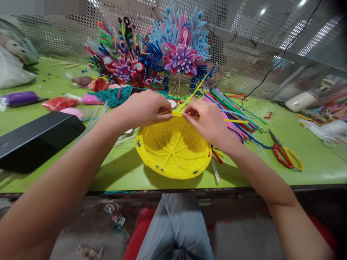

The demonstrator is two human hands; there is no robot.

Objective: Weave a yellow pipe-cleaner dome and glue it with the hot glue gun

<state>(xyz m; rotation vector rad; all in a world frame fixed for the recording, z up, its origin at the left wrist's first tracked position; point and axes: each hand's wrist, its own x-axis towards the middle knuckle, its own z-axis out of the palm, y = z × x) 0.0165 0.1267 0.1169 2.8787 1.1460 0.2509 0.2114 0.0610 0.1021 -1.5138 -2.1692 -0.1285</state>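
A yellow bowl-shaped basket [173,151] tilts its inside toward me near the table's front edge. Ribs spread from its centre, with coiled rows around them and small dark blue and red bits along the rim. At the far rim, my left hand [149,106] is closed in a pinch. My right hand [207,119] pinches the same rim a little to the right, thumb and index finger together. Between the hands, a yellow pipe cleaner [195,90] sticks up from the rim and slants to the upper right. The fingers partly hide what lies at the rim.
Scissors [287,153] with red and yellow handles lie at right. Behind my right hand is a bundle of coloured pipe cleaners [235,112]. A black box [40,139] stands at left. Fuzzy flower decorations [184,54] rise at the back before a perforated metal panel [244,47].
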